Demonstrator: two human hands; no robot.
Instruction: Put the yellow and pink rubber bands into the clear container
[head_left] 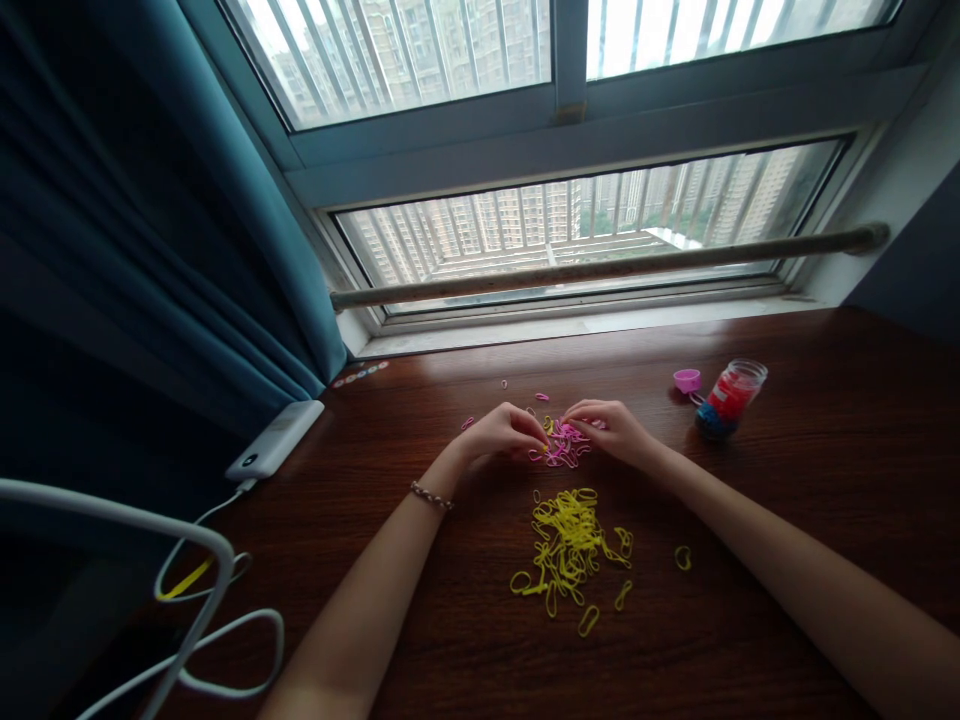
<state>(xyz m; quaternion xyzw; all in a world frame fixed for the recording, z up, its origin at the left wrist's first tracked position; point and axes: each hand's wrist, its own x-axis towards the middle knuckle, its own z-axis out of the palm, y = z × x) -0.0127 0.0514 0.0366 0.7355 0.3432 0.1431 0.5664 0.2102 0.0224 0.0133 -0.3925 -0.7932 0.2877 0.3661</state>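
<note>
Loose yellow bands (568,541) near pink bands (566,447)

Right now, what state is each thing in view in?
Glass jar: open, partly filled.
Pink cup: off the jar, beside it.
Yellow bands: loose, heaped, some strays.
Pink bands: loosely piled, both hands' fingertips among them.
White power bank: cable plugged in.
Curtain: gathered aside.
</note>
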